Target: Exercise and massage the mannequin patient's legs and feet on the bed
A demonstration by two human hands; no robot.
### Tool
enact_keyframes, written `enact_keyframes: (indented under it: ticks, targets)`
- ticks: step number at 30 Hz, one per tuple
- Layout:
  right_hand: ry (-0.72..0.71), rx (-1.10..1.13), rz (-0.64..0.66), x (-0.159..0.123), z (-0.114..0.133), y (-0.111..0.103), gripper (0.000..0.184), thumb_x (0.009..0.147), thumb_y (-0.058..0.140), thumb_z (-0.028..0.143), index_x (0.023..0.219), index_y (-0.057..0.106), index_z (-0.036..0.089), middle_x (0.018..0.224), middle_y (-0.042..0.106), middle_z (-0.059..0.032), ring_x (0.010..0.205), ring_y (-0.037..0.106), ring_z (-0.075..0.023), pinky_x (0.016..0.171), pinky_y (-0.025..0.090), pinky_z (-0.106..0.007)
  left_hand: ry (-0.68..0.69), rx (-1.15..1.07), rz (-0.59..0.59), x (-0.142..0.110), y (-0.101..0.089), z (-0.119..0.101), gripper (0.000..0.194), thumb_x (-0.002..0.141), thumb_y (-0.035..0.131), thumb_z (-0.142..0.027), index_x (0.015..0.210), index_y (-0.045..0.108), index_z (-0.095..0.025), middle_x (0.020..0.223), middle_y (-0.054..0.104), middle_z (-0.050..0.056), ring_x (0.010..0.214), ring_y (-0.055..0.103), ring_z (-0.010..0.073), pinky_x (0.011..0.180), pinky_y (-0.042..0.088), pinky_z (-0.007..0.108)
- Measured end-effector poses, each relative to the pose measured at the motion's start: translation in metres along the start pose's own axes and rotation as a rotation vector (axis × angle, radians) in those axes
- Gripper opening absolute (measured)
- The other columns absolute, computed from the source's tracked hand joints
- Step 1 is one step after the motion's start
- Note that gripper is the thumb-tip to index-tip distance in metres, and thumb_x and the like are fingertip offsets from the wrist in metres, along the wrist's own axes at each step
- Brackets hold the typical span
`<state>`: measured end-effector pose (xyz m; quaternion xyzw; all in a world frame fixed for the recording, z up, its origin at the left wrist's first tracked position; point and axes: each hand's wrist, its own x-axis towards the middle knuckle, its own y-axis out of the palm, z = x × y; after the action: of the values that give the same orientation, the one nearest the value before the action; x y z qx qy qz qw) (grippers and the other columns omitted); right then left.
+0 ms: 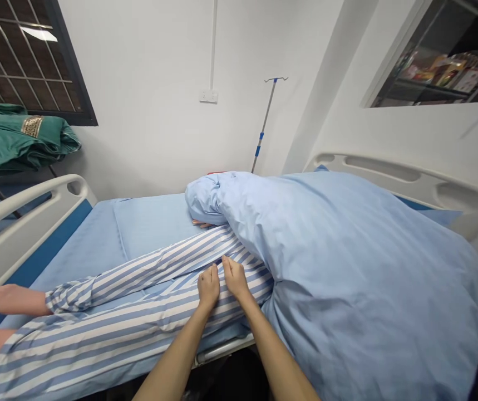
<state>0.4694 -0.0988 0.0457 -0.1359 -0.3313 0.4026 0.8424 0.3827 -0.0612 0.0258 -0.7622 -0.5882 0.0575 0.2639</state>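
A figure lies on its back on the bed, dressed in blue-and-white striped trousers point(138, 320). Its bare feet point(17, 301) point to the left. My left hand point(208, 285) and my right hand point(234, 277) are side by side over the upper thigh, close together. Both have their fingers curled in and thumbs on top, closed on the trouser cloth; the pinched fold itself is mostly hidden. A light blue quilt point(347, 239) covers the figure's upper body, just right of my hands. Fingers of the figure's hand point(202, 224) peek out under the quilt's edge.
The bed has a white footboard point(65, 189) on the left and a white headboard point(405, 172) on the right. A metal side rail point(224, 350) runs below my forearms. Behind the bed stand an IV pole point(266, 120) and a wall; green folded cloth point(21, 136) lies far left.
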Motion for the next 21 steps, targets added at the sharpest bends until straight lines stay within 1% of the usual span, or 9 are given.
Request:
enact_keyframes:
  ticks: [3, 7, 9, 11, 14, 18, 19, 21]
  targets:
    - [0.002, -0.066, -0.035, -0.004, -0.008, -0.006, 0.048, 0.095, 0.022, 0.044, 0.061, 0.048, 0.019, 0.055, 0.052, -0.0015, 0.051, 0.042, -0.0125, 0.054, 0.028, -0.026, -0.002, 0.036, 0.008, -0.002, 0.0, -0.001, 0.045, 0.09, 0.028, -0.037, 0.055, 0.05, -0.019, 0.056, 0.057, 0.004, 0.056, 0.047, 0.0139, 0.058, 0.026, 0.027]
    - [0.022, -0.17, -0.045, -0.014, -0.015, 0.002, 0.049, 0.095, 0.022, 0.043, 0.063, 0.052, 0.019, 0.057, 0.056, -0.0039, 0.052, 0.045, -0.0138, 0.056, 0.028, -0.026, 0.011, 0.047, 0.017, -0.004, 0.001, -0.001, 0.042, 0.088, 0.031, -0.036, 0.054, 0.051, -0.019, 0.056, 0.057, 0.004, 0.056, 0.047, 0.0133, 0.059, 0.026, 0.026]
    - [0.036, -0.181, -0.046, -0.015, -0.015, 0.004, 0.05, 0.095, 0.021, 0.043, 0.065, 0.054, 0.019, 0.058, 0.058, -0.0053, 0.053, 0.047, -0.0145, 0.057, 0.029, -0.026, -0.012, 0.029, 0.024, -0.004, 0.003, -0.005, 0.041, 0.087, 0.034, -0.036, 0.053, 0.05, -0.019, 0.055, 0.056, 0.002, 0.057, 0.046, 0.013, 0.058, 0.026, 0.025]
    - [0.04, -0.156, -0.038, -0.014, -0.014, 0.003, 0.052, 0.094, 0.02, 0.044, 0.066, 0.056, 0.019, 0.061, 0.06, -0.0066, 0.055, 0.05, -0.015, 0.058, 0.03, -0.026, -0.06, -0.056, 0.046, 0.0, 0.007, -0.012, 0.041, 0.086, 0.034, -0.038, 0.051, 0.046, -0.019, 0.052, 0.052, 0.001, 0.055, 0.044, 0.0124, 0.056, 0.026, 0.025]
    - [0.067, -0.069, -0.07, -0.013, -0.015, 0.001, 0.054, 0.094, 0.018, 0.046, 0.07, 0.057, 0.018, 0.066, 0.063, -0.0085, 0.058, 0.053, -0.016, 0.058, 0.032, -0.026, -0.092, -0.24, 0.059, 0.008, 0.015, -0.033, 0.039, 0.084, 0.035, -0.038, 0.049, 0.039, -0.02, 0.047, 0.043, -0.003, 0.051, 0.038, 0.0109, 0.052, 0.027, 0.025]
    - [0.103, 0.065, -0.121, -0.012, -0.019, -0.003, 0.055, 0.093, 0.018, 0.048, 0.068, 0.056, 0.018, 0.063, 0.061, -0.0079, 0.055, 0.051, -0.0161, 0.054, 0.032, -0.026, -0.086, -0.41, -0.022, 0.018, 0.025, -0.06, 0.039, 0.083, 0.036, -0.04, 0.05, 0.026, -0.022, 0.047, 0.029, -0.005, 0.049, 0.029, 0.0091, 0.05, 0.026, 0.024]
    - [0.11, 0.087, -0.13, -0.012, -0.02, -0.003, 0.054, 0.093, 0.019, 0.048, 0.066, 0.055, 0.018, 0.061, 0.06, -0.0073, 0.054, 0.05, -0.0159, 0.054, 0.032, -0.026, -0.077, -0.439, -0.033, 0.019, 0.027, -0.062, 0.04, 0.084, 0.035, -0.041, 0.051, 0.024, -0.022, 0.047, 0.027, -0.006, 0.049, 0.028, 0.0088, 0.05, 0.026, 0.024]
    - [0.132, 0.111, -0.158, -0.011, -0.021, -0.004, 0.053, 0.092, 0.021, 0.049, 0.063, 0.052, 0.019, 0.058, 0.058, -0.0058, 0.053, 0.048, -0.0153, 0.053, 0.032, -0.026, -0.068, -0.449, -0.042, 0.018, 0.031, -0.061, 0.04, 0.084, 0.035, -0.041, 0.051, 0.024, -0.022, 0.048, 0.027, -0.006, 0.049, 0.028, 0.0086, 0.05, 0.026, 0.024]
